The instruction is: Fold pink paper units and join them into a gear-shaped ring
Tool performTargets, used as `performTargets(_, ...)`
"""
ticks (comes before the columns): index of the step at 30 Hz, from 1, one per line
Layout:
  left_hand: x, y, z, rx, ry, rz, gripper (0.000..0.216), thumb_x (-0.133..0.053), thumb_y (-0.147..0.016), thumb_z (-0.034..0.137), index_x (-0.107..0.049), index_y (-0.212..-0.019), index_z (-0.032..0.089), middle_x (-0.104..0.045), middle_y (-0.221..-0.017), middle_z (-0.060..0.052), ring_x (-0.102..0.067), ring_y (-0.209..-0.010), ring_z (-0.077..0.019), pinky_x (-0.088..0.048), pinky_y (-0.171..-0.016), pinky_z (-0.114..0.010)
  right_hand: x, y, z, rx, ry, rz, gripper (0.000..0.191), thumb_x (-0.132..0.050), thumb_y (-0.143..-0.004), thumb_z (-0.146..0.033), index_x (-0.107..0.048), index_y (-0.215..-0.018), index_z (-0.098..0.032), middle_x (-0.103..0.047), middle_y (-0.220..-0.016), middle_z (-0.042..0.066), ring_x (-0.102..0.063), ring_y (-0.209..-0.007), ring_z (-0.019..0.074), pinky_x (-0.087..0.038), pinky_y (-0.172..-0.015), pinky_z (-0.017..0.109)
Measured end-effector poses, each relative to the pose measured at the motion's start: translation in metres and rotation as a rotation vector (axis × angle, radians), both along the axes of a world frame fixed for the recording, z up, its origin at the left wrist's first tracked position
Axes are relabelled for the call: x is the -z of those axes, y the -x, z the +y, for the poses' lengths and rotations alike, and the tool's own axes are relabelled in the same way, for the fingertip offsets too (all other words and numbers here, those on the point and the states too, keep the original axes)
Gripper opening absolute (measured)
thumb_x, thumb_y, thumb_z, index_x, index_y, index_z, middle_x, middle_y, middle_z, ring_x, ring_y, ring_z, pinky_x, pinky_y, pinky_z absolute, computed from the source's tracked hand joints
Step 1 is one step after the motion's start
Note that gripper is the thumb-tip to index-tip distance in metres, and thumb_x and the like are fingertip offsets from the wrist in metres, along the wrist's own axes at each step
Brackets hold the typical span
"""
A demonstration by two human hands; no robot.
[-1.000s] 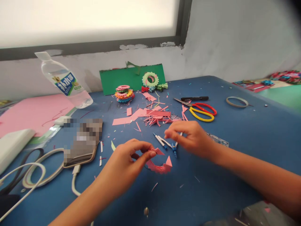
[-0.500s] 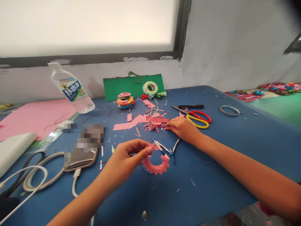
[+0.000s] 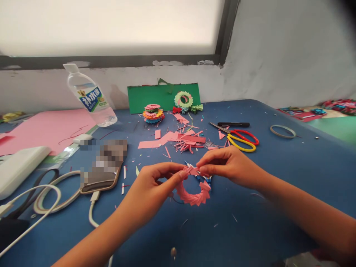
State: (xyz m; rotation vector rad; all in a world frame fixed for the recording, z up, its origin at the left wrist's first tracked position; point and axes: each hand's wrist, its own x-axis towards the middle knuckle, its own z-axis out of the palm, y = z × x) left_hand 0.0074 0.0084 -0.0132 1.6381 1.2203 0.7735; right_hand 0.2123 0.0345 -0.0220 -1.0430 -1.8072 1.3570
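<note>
paper ring (image 3: 194,198) pink | table (image 3: 278,185) blue | scissors (image 3: 233,135) red+yellow hdls | card (image 3: 155,98) green | sheet (image 3: 47,128) pink | marker (image 3: 233,124) blk

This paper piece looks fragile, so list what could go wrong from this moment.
The pink paper ring is held only by fingertip pinches of the left hand and right hand; its folded units might slip apart. The compass lies right under the hands, so its point could prick a finger or snag the paper.

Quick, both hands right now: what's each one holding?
Left hand: closed, pinching the pink paper ring.
Right hand: closed, pinching a small pink piece at the ring's top end.
</note>
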Motion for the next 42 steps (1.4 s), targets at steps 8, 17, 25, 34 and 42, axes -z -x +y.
performTargets(8, 0.000, -0.002, -0.002, -0.018, -0.035, -0.008, 0.022, -0.059, -0.078, 0.035, -0.070, -0.088, 0.019, -0.070, -0.068, -0.001, -0.055, -0.052, -0.0109, -0.045, -0.049, -0.021, 0.001, 0.008, -0.005, 0.034, 0.059, 0.113, 0.013, -0.071, -0.069, -0.025, -0.068, -0.077, -0.016, -0.064, -0.067, 0.000, -0.058, -0.060, 0.0091, -0.046, -0.053, 0.019)
performTargets(17, 0.005, -0.004, -0.006, 0.004, 0.014, -0.031, 0.024, -0.060, -0.078, 0.035, -0.070, -0.094, 0.020, -0.069, -0.070, -0.001, -0.058, -0.054, -0.0109, -0.046, -0.047, -0.018, 0.005, 0.013, -0.012, 0.045, 0.068, 0.060, 0.016, -0.069, -0.071, -0.025, -0.059, -0.075, -0.013, -0.060, -0.064, 0.000, -0.057, -0.055, 0.0091, -0.045, -0.050, 0.020)
performTargets(25, 0.007, -0.007, -0.007, -0.004, -0.017, 0.000, 0.024, -0.060, -0.078, 0.034, -0.070, -0.094, 0.020, -0.072, -0.077, -0.002, -0.061, -0.060, -0.0140, -0.048, -0.048, -0.020, 0.007, 0.016, -0.013, 0.067, 0.110, 0.110, 0.022, -0.072, -0.068, -0.028, -0.056, -0.075, -0.014, -0.058, -0.064, -0.001, -0.056, -0.056, 0.0082, -0.046, -0.051, 0.019)
performTargets(34, 0.010, -0.007, -0.007, -0.042, -0.159, -0.048, 0.015, -0.061, -0.077, 0.023, -0.072, -0.086, 0.021, -0.070, -0.076, -0.002, -0.059, -0.056, -0.0108, -0.047, -0.044, -0.017, 0.010, 0.019, -0.013, 0.129, 0.170, 0.302, 0.033, -0.079, -0.059, -0.022, -0.058, -0.084, -0.016, -0.063, -0.074, -0.001, -0.061, -0.060, 0.0101, -0.051, -0.047, 0.018)
performTargets(42, 0.013, 0.002, -0.007, 0.055, -0.750, 0.129, 0.018, -0.062, -0.076, 0.010, -0.068, -0.089, 0.021, -0.072, -0.080, 0.000, -0.065, -0.069, -0.0118, -0.054, -0.064, -0.021, 0.008, 0.017, -0.022, 0.141, -0.327, 0.229, 0.021, -0.073, -0.069, -0.017, -0.062, -0.086, -0.022, -0.067, -0.078, -0.002, -0.064, -0.071, 0.0113, -0.055, -0.064, 0.022)
